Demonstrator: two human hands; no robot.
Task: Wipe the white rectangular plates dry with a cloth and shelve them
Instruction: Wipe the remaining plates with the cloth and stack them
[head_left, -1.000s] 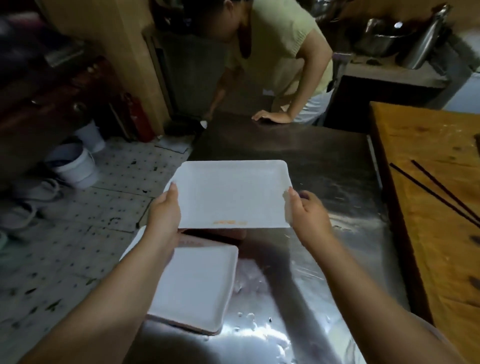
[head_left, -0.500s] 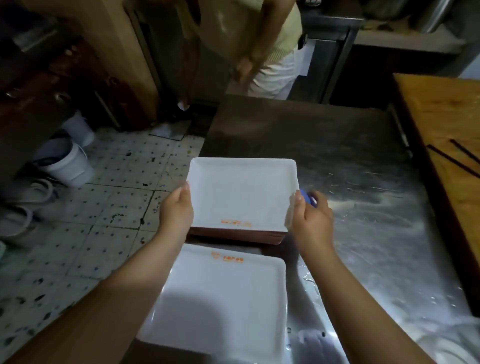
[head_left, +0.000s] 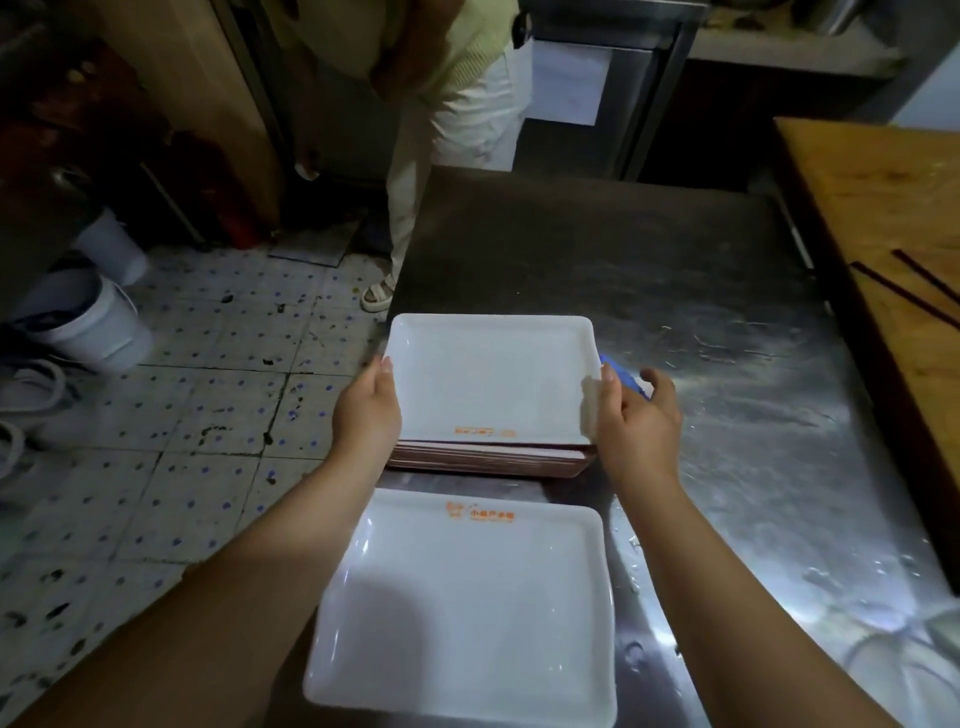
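- Lowered since the earlier frame: top plate (head_left: 488, 382), now set on the stack (head_left: 488, 460).
- Left hand (head_left: 366, 410): fingers curled at the plate's left edge.
- Right hand (head_left: 636, 423): the right rim is pinched, a blue-edged cloth (head_left: 626, 376) held against it.
- Second white plate (head_left: 467, 605): nearer, flat on the steel counter (head_left: 753, 415).
- Background: a standing person (head_left: 457, 78); tiled floor (head_left: 182, 415).

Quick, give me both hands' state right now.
Left hand: grips the left edge of the top plate on the stack.
Right hand: grips that plate's right edge, with a blue cloth held against it.
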